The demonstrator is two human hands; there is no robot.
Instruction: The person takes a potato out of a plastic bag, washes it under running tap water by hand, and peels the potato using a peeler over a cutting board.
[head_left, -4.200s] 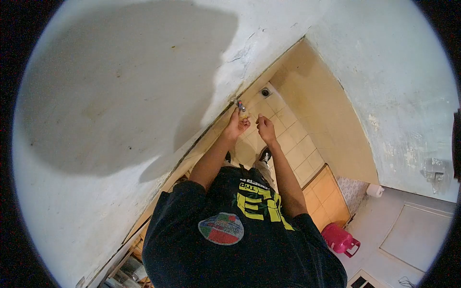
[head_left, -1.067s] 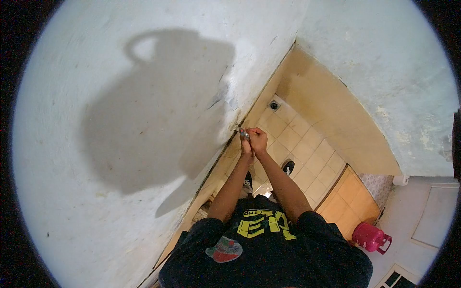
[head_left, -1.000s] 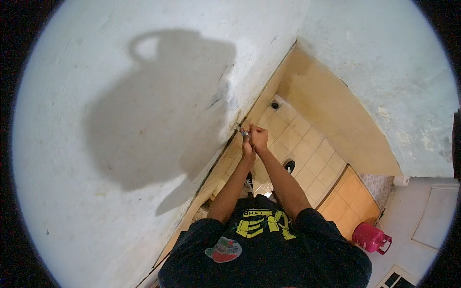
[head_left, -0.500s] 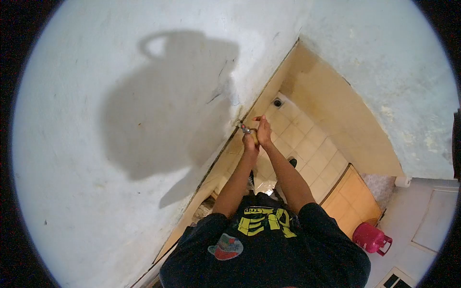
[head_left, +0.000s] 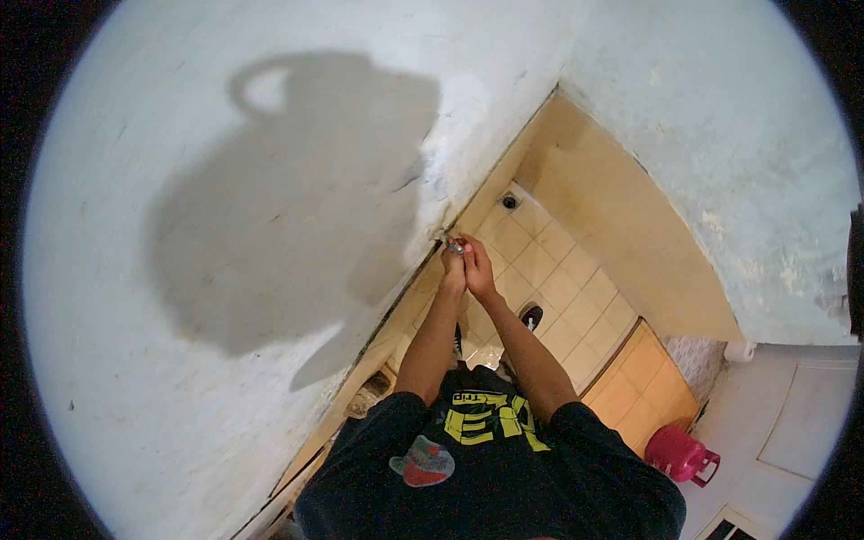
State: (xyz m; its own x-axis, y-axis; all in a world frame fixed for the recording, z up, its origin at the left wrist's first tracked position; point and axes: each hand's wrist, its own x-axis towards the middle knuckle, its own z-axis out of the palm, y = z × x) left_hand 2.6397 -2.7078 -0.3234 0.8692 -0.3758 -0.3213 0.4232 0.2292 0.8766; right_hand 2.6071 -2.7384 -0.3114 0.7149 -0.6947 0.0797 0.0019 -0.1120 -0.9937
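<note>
A small metal tap (head_left: 456, 246) sticks out from the wall low on the left side. My left hand (head_left: 454, 271) is just below it, fingers curled and turned away from me; whatever is in them is hidden. Close against it, my right hand (head_left: 477, 266) reaches up with its fingertips bent round the tap's head. The two hands touch or nearly touch each other. The yellowish thing that showed between them a moment before is out of sight now.
A floor drain (head_left: 509, 202) lies in the corner beyond the hands. Pale tiles (head_left: 567, 279) cover the floor, where a dark shoe (head_left: 531, 315) shows. A wooden-coloured board (head_left: 643, 378) and a pink gas cylinder (head_left: 681, 455) stand at the right. The white wall (head_left: 108, 270) rises on the left.
My right hand has come down and left, from spread fingers beside the tap to fingers bent on it. My left hand has shifted slightly left. The view has moved a little.
</note>
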